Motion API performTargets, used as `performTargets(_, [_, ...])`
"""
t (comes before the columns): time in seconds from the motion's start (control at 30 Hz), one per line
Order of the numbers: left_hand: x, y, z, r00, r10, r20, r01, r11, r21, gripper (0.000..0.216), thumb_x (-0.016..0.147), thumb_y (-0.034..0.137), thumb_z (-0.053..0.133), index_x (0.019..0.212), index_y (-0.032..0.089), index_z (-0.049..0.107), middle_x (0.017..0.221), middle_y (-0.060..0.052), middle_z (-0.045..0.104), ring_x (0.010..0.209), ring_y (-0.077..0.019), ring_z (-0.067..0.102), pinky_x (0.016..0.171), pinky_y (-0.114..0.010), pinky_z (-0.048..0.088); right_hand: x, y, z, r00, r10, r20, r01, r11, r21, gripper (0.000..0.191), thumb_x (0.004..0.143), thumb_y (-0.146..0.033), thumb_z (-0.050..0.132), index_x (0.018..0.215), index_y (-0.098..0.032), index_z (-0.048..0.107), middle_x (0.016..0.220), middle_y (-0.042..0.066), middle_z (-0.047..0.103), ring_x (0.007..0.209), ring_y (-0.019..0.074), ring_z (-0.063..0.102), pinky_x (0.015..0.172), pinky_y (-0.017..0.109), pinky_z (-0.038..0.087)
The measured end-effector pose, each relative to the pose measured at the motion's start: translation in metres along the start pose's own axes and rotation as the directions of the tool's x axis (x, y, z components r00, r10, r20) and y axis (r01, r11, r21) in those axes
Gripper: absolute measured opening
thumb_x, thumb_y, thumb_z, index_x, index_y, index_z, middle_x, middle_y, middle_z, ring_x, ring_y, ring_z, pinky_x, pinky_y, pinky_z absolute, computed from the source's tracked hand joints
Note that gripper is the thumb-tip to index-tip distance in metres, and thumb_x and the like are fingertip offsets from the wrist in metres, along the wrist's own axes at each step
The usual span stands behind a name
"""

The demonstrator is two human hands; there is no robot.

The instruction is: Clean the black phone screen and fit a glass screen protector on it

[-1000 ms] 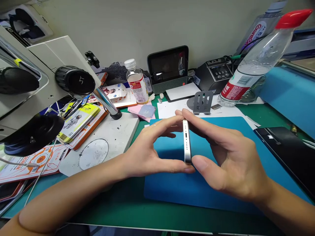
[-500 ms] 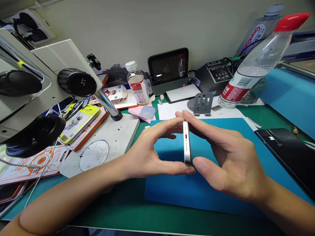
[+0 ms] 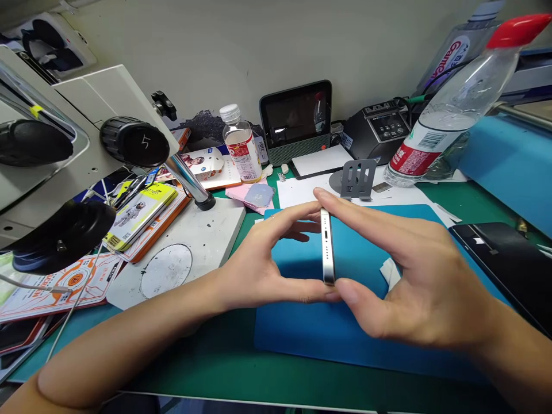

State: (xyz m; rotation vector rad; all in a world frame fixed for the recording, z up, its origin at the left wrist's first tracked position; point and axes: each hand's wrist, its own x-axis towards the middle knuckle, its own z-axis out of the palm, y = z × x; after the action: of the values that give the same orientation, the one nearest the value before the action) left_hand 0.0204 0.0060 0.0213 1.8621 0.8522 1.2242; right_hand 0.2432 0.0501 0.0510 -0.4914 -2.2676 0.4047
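A silver smartphone (image 3: 327, 247) stands on edge over the blue mat (image 3: 310, 328), its bottom end with the charging port facing me. My left hand (image 3: 263, 264) pinches it from the left, thumb at the lower corner and fingers at the upper one. From the right, my right hand (image 3: 409, 276) grips the same phone with thumb below and fingers above. A small white scrap (image 3: 390, 271) shows between my right fingers; whether it is held or lies on the mat I cannot tell.
A microscope (image 3: 64, 155) with its white base (image 3: 190, 247) stands at left, beside stacked packages (image 3: 138, 215). Behind are a small bottle (image 3: 241, 146), a dark-screened device (image 3: 296, 121), a grey stand (image 3: 357, 179), a soldering station (image 3: 379, 129), a red-capped bottle (image 3: 452, 109) and a black panel (image 3: 504, 264).
Both hands keep the phone in nearly the same place. My right hand has shifted slightly, and a white scrap now shows between its fingers.
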Motion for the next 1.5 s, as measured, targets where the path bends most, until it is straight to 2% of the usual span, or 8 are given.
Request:
performTargets(0.13, [-0.001,-0.002,0.002,1.0,0.012,-0.01,-0.012,1.0,-0.003,0.087,0.077,0.041,0.096,0.153,0.034,0.053,0.147,-0.007,0.068,0.134,-0.0322,0.067,0.11,-0.043,0.059,-0.002,-0.003,-0.001,0.997,-0.069,-0.037,0.066,0.995,-0.08,0.084,0.074,-0.024,0.076,0.156,-0.026,0.058,0.158,0.005,0.055,0.134,0.038,0.067,0.112,0.051,0.06])
performTargets(0.27, [-0.002,-0.004,0.003,1.0,0.025,-0.005,-0.025,1.0,-0.002,0.086,0.078,0.041,0.094,0.152,0.033,0.051,0.157,-0.008,0.06,0.139,-0.0333,0.064,0.114,-0.045,0.057,-0.005,-0.008,0.001,0.995,-0.079,-0.061,0.072,0.992,-0.108,0.076,0.077,-0.023,0.074,0.152,-0.029,0.062,0.157,0.005,0.057,0.13,0.0368,0.07,0.109,0.051,0.062])
performTargets(0.4, [-0.001,-0.005,0.003,1.0,0.027,0.006,-0.027,1.0,0.005,0.086,0.078,0.042,0.094,0.152,0.032,0.051,0.16,-0.01,0.057,0.139,-0.0343,0.064,0.112,-0.046,0.058,-0.005,-0.011,0.002,0.994,-0.08,-0.069,0.073,0.991,-0.109,0.073,0.077,-0.023,0.074,0.15,-0.029,0.064,0.154,0.004,0.059,0.128,0.0359,0.071,0.109,0.049,0.063])
performTargets(0.6, [-0.001,-0.005,0.002,0.999,0.043,0.019,-0.042,0.998,-0.039,0.086,0.078,0.031,0.095,0.152,0.038,0.051,0.162,-0.006,0.055,0.139,-0.0315,0.064,0.112,-0.042,0.057,-0.008,-0.008,0.002,0.99,-0.109,-0.088,0.1,0.989,-0.109,0.076,0.077,-0.023,0.075,0.152,-0.027,0.062,0.154,0.004,0.059,0.128,0.0357,0.071,0.109,0.049,0.063])
performTargets(0.83, [-0.002,-0.005,0.001,0.999,0.045,0.015,-0.045,0.999,-0.004,0.087,0.079,0.036,0.094,0.154,0.036,0.05,0.161,-0.008,0.056,0.143,-0.0345,0.061,0.111,-0.044,0.059,-0.01,-0.004,0.005,0.984,-0.149,-0.095,0.13,0.975,-0.182,0.077,0.081,-0.026,0.077,0.155,-0.032,0.058,0.156,0.002,0.057,0.128,0.0367,0.071,0.112,0.051,0.061])
performTargets(1.13, [-0.001,-0.004,0.002,0.998,0.063,0.005,-0.063,0.998,-0.023,0.085,0.079,0.031,0.094,0.153,0.035,0.051,0.16,-0.008,0.058,0.14,-0.0312,0.064,0.111,-0.04,0.059,-0.006,-0.01,0.004,0.976,-0.2,-0.09,0.177,0.961,-0.214,0.071,0.083,-0.025,0.077,0.152,-0.026,0.062,0.147,0.007,0.065,0.127,0.0372,0.07,0.111,0.048,0.061])
performTargets(1.33, [-0.001,-0.003,0.002,0.999,0.051,0.008,-0.051,0.999,0.016,0.083,0.08,0.037,0.092,0.152,0.033,0.051,0.159,-0.008,0.059,0.141,-0.0337,0.062,0.111,-0.043,0.06,-0.008,-0.008,0.004,0.98,-0.171,-0.107,0.149,0.971,-0.187,0.065,0.082,-0.026,0.08,0.146,-0.034,0.067,0.147,0.001,0.065,0.124,0.0367,0.072,0.109,0.049,0.063])
performTargets(1.5, [0.0,-0.002,0.002,0.998,0.068,-0.004,-0.068,0.998,0.015,0.082,0.08,0.037,0.092,0.151,0.032,0.052,0.156,-0.008,0.061,0.138,-0.0328,0.065,0.109,-0.042,0.061,-0.006,-0.009,0.003,0.976,-0.197,-0.09,0.173,0.959,-0.226,0.063,0.083,-0.024,0.077,0.146,-0.029,0.068,0.144,0.005,0.068,0.124,0.0365,0.072,0.108,0.046,0.063])
